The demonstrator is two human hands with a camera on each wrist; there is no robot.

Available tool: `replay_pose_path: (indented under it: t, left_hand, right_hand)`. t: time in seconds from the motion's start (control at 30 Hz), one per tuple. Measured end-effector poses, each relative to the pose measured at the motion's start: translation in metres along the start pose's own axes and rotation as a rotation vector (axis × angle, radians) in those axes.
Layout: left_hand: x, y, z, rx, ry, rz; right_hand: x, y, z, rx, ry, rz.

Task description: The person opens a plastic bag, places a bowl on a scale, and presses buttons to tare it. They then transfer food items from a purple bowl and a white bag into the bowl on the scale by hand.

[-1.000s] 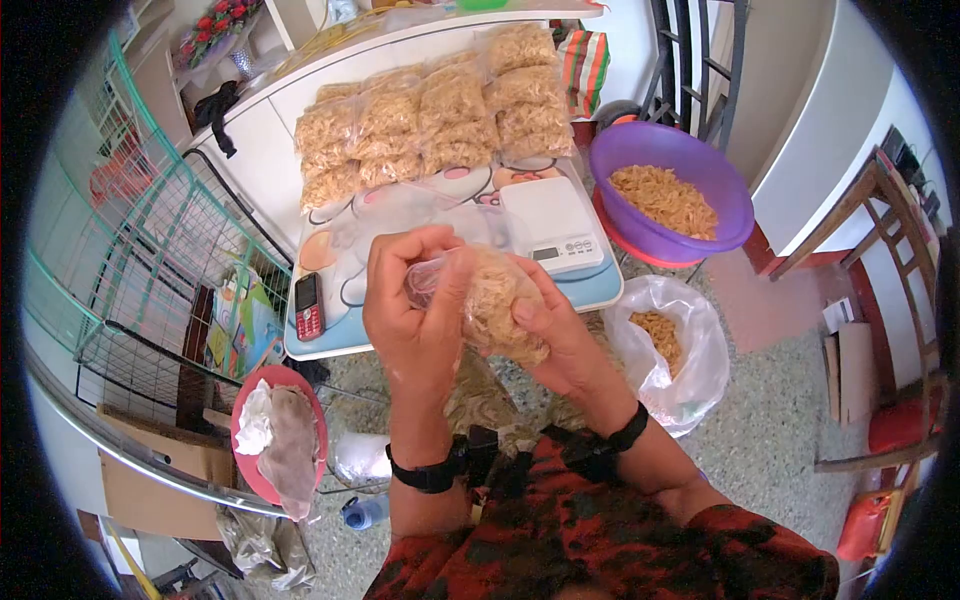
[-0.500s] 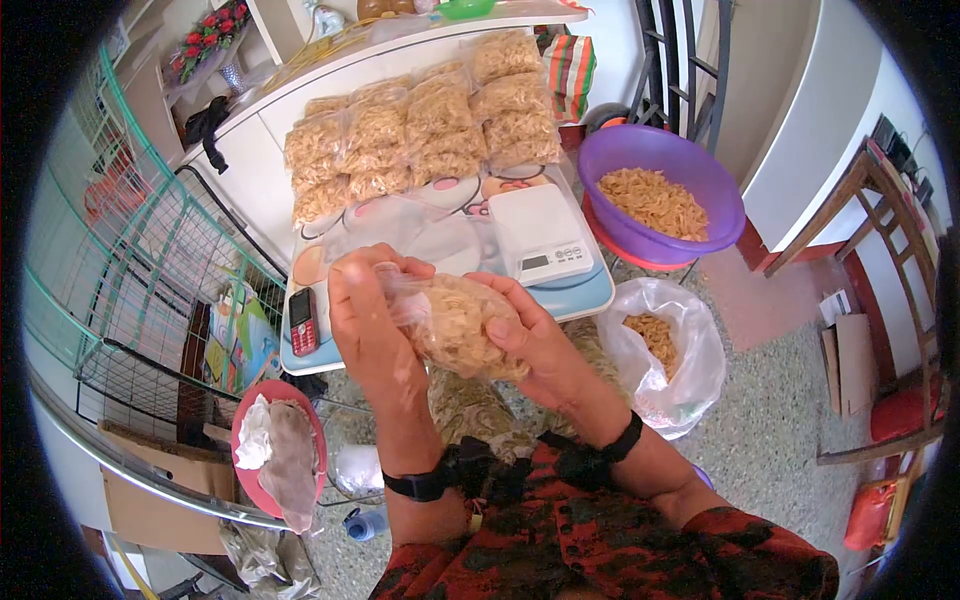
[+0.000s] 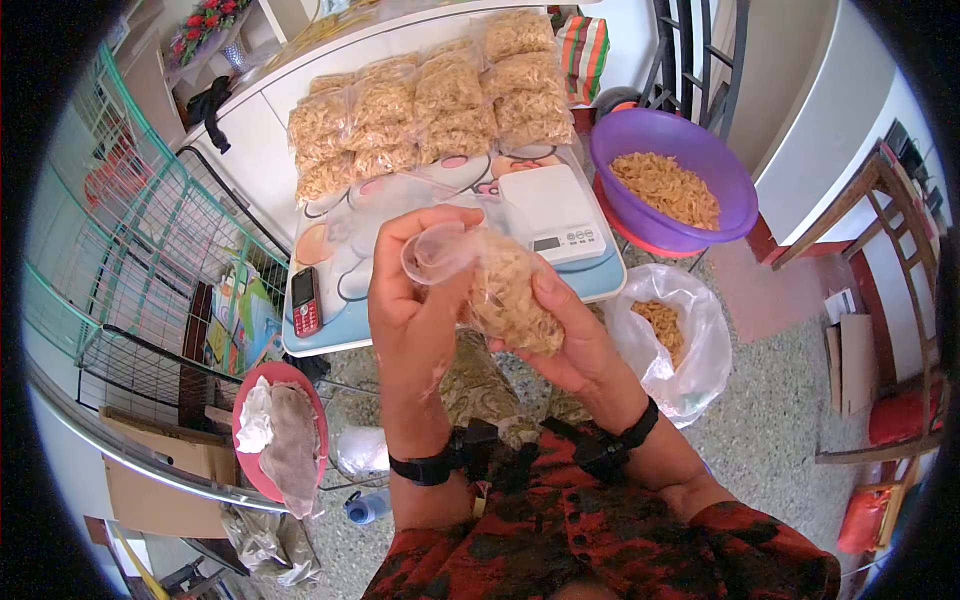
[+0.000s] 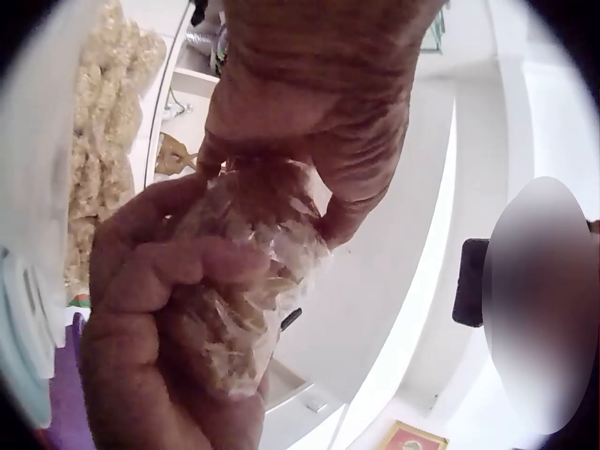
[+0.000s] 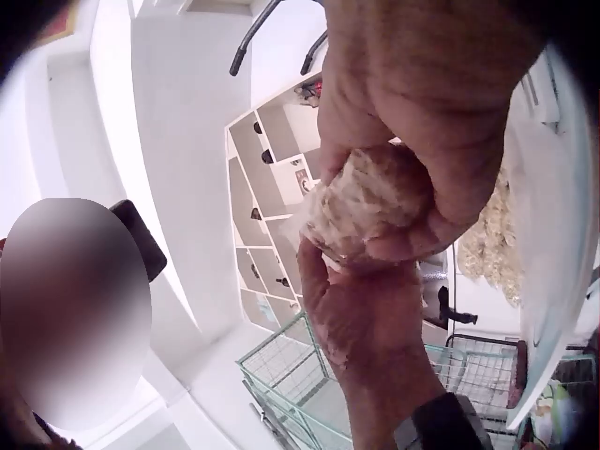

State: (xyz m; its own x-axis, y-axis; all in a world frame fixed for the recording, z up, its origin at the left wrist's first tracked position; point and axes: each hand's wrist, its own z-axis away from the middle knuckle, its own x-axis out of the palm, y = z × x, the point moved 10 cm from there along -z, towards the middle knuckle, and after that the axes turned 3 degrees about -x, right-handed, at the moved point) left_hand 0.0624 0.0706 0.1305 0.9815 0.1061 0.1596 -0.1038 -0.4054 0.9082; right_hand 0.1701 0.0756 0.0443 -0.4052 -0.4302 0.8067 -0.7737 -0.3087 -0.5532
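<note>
A clear plastic bag (image 3: 512,305) of tan dried flakes is held over the table's near edge. My left hand (image 3: 408,300) grips its gathered upper end, and a puffed loop of film sticks out between thumb and fingers. Around the filled part, my right hand (image 3: 578,335) is curled with the thumb on top. In the left wrist view the bag (image 4: 230,342) sits between both hands, its film crinkled. From the right wrist, the bag's flakes (image 5: 361,206) show between thumb and fingers, with the left hand (image 5: 366,314) below.
Filled bags (image 3: 455,105) are stacked at the table's back. A white scale (image 3: 550,200) and a red phone (image 3: 305,300) lie on the table (image 3: 350,335). To the right are a purple basin (image 3: 735,215) of flakes and a plastic-lined container (image 3: 705,350). A wire cage (image 3: 150,250) stands left.
The bag swung left and flatter half a second ago; now it is back right and more tilted. A loop of film has puffed out at the left hand. Both hands keep their hold.
</note>
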Motion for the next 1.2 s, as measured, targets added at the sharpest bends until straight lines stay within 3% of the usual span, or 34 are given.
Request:
replay_pose_path:
  t: [0.3,0.47,0.57,0.77,0.9,0.97,1.2]
  left_hand:
    - [-0.013,-0.012,-0.004,-0.012,0.166,0.268]
    - [-0.027,-0.017,-0.011,0.097,0.242,0.390]
    - [-0.041,-0.016,-0.013,0.128,0.298,0.392]
    - [-0.035,-0.019,-0.016,0.070,0.291,0.477]
    - [-0.039,-0.026,-0.017,-0.009,0.308,0.496]
    - [-0.038,-0.024,-0.018,0.009,0.208,0.575]
    - [-0.030,-0.040,-0.019,-0.098,0.161,0.428]
  right_hand:
    - [-0.010,0.004,-0.004,-0.005,0.010,0.026]
    - [-0.016,-0.002,-0.008,-0.051,0.105,0.187]
    - [-0.033,-0.017,-0.007,-0.204,0.186,0.563]
    - [0.015,-0.029,-0.001,-0.386,-0.023,1.192]
    - [0.015,-0.028,-0.002,-0.297,-0.071,1.014]
    - [0.014,-0.025,-0.002,-0.253,-0.112,0.876]
    - [0.025,-0.022,-0.004,-0.168,-0.145,1.060]
